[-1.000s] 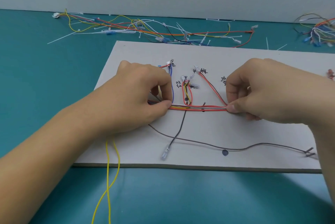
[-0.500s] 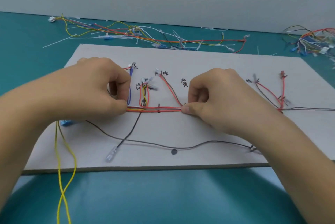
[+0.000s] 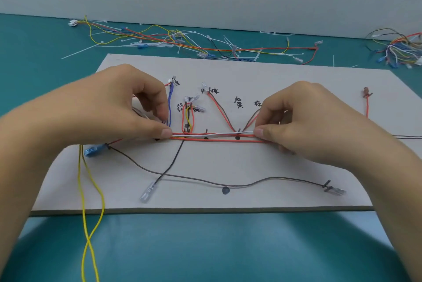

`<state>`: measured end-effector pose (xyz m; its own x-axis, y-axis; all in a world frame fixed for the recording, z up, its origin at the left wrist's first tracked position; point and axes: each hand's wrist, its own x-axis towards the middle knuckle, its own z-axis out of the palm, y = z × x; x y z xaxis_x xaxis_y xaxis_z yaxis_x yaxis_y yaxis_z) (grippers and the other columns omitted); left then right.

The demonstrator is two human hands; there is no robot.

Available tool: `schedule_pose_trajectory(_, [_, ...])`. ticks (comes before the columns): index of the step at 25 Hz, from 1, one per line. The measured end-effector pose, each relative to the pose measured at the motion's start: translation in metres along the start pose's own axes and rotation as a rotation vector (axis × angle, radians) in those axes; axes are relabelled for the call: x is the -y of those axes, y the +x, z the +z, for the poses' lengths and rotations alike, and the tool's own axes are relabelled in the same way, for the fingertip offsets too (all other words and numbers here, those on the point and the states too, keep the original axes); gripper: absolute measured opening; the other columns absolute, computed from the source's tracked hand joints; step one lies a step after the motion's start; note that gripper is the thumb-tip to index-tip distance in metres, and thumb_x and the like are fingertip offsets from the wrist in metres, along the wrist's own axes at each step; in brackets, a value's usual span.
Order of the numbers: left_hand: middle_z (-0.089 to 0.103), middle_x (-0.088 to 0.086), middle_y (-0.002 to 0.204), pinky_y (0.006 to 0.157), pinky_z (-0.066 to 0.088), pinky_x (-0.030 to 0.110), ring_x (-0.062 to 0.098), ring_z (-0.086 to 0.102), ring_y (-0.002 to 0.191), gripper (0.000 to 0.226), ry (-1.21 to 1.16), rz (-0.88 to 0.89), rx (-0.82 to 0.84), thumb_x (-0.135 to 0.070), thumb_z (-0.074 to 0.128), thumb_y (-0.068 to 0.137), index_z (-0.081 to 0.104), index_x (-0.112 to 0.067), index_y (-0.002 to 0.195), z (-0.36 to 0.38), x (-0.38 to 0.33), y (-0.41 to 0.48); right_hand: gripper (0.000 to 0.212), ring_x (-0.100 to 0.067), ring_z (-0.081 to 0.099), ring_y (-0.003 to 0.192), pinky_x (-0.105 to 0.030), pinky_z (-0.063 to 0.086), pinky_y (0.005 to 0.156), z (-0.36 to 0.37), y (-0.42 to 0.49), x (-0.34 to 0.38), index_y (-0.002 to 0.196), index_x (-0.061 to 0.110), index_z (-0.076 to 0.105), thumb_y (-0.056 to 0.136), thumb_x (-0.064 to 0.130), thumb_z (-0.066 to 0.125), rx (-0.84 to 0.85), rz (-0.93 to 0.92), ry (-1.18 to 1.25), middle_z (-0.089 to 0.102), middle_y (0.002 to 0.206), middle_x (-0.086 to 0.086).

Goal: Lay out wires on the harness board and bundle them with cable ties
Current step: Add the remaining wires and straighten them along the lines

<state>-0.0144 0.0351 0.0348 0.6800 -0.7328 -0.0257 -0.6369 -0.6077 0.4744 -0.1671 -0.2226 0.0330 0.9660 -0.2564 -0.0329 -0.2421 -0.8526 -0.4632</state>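
A grey harness board (image 3: 228,167) lies on the teal table, marked with black dots and handwritten labels. A flat bundle of red, white and orange wires (image 3: 214,137) runs left to right across its middle. My left hand (image 3: 123,112) pinches the bundle's left end between thumb and forefinger. My right hand (image 3: 303,122) pinches it about a hand's width further right. Branch wires rise from the bundle to terminals near the labels. A long brown wire (image 3: 228,183) curves across the board's front, and a black wire (image 3: 169,167) crosses it.
Two yellow wires (image 3: 89,224) hang off the board's front left edge. A blue terminal (image 3: 92,150) lies by my left wrist. Loose wires and white cable ties (image 3: 182,42) are strewn behind the board. Another wire tangle (image 3: 399,51) sits at the far right.
The view has shifted, so the board sits more centred. My right hand has slid rightward along the bundle, lengthening the stretch held between both hands. Both pinches remain.
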Motion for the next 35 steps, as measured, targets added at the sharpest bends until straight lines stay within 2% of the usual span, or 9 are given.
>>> schedule_pose_trajectory(4, [0.063,-0.029,0.096,0.069,0.047,0.027,-0.013,0.058,0.093,0.068,0.044,-0.004,-0.113,-0.093,0.068,0.047,0.069,-0.05,0.099,-0.015,0.02,-0.002,0.013,0.001,0.06,0.059,-0.009,0.043,0.051,0.003,-0.001,0.001,0.072,0.028,0.075,0.085,0.026,0.078,-0.02,-0.019,0.021,0.069,0.064,0.015])
schedule_pose_trajectory(9, [0.073,-0.025,0.087,0.061,0.056,0.026,0.002,0.066,0.058,0.048,-0.011,-0.098,-0.188,-0.07,0.081,0.063,0.071,-0.045,0.103,-0.032,0.063,-0.003,0.013,0.002,0.059,0.067,-0.007,0.042,0.053,0.006,-0.002,0.003,0.073,0.03,0.075,0.086,0.027,0.077,-0.038,-0.035,0.011,0.069,0.066,0.009])
schedule_pose_trajectory(12, [0.078,-0.014,0.08,0.077,0.061,0.042,0.014,0.072,0.06,0.068,-0.12,-0.1,-0.182,-0.084,0.075,0.059,0.075,-0.037,0.108,-0.032,0.081,-0.002,0.014,0.004,0.058,0.067,-0.005,0.041,0.054,0.01,-0.003,0.005,0.072,0.028,0.074,0.085,0.025,0.077,-0.068,-0.065,0.019,0.068,0.066,0.01])
schedule_pose_trajectory(15, [0.078,-0.014,0.075,0.089,0.059,0.05,0.009,0.074,0.065,0.048,-0.14,-0.147,-0.219,-0.066,0.076,0.062,0.078,-0.04,0.102,-0.028,0.084,0.004,0.014,0.006,0.058,0.069,-0.004,0.041,0.056,0.013,-0.004,0.008,0.072,0.027,0.073,0.085,0.025,0.076,-0.069,-0.084,0.009,0.066,0.065,0.012])
schedule_pose_trajectory(19, [0.073,-0.013,0.063,0.071,0.049,0.032,0.001,0.057,0.049,0.023,-0.102,-0.22,-0.24,-0.047,0.084,0.064,0.079,-0.049,0.086,-0.022,0.08,0.01,0.014,0.006,0.058,0.068,-0.004,0.04,0.055,0.013,-0.005,0.008,0.071,0.029,0.073,0.085,0.026,0.077,-0.061,-0.082,0.023,0.067,0.066,0.011])
schedule_pose_trajectory(22, [0.074,-0.013,0.064,0.082,0.054,0.037,0.013,0.069,0.064,0.03,-0.102,-0.266,-0.254,-0.022,0.092,0.071,0.08,-0.047,0.081,-0.02,0.075,0.011,0.015,0.006,0.057,0.068,-0.004,0.04,0.055,0.013,-0.005,0.008,0.071,0.029,0.072,0.085,0.028,0.077,-0.061,-0.075,0.022,0.067,0.065,0.012])
schedule_pose_trajectory(25, [0.076,-0.012,0.067,0.092,0.056,0.044,0.022,0.075,0.076,0.03,-0.115,-0.306,-0.264,-0.019,0.093,0.069,0.08,-0.045,0.079,-0.018,0.068,0.01,0.014,0.005,0.057,0.067,-0.004,0.04,0.054,0.01,-0.005,0.008,0.071,0.029,0.074,0.085,0.027,0.078,-0.057,-0.052,0.027,0.066,0.063,0.011])
schedule_pose_trajectory(30, [0.07,-0.006,0.058,0.066,0.046,0.027,0.028,0.063,0.063,0.025,-0.1,-0.374,-0.263,-0.023,0.089,0.072,0.078,-0.045,0.069,-0.014,0.059,0.015,0.017,0.006,0.057,0.06,-0.004,0.038,0.048,0.004,-0.004,0.007,0.069,0.026,0.074,0.085,0.021,0.074,-0.015,0.004,0.042,0.067,0.062,0.013])
schedule_pose_trajectory(35, [0.069,-0.006,0.056,0.059,0.043,0.023,0.022,0.055,0.054,0.028,-0.093,-0.399,-0.282,-0.018,0.082,0.075,0.077,-0.045,0.069,-0.012,0.047,0.014,0.017,0.003,0.058,0.055,-0.007,0.039,0.044,0.001,-0.003,0.003,0.067,0.027,0.073,0.083,0.022,0.075,0.028,0.044,0.054,0.067,0.06,0.017])
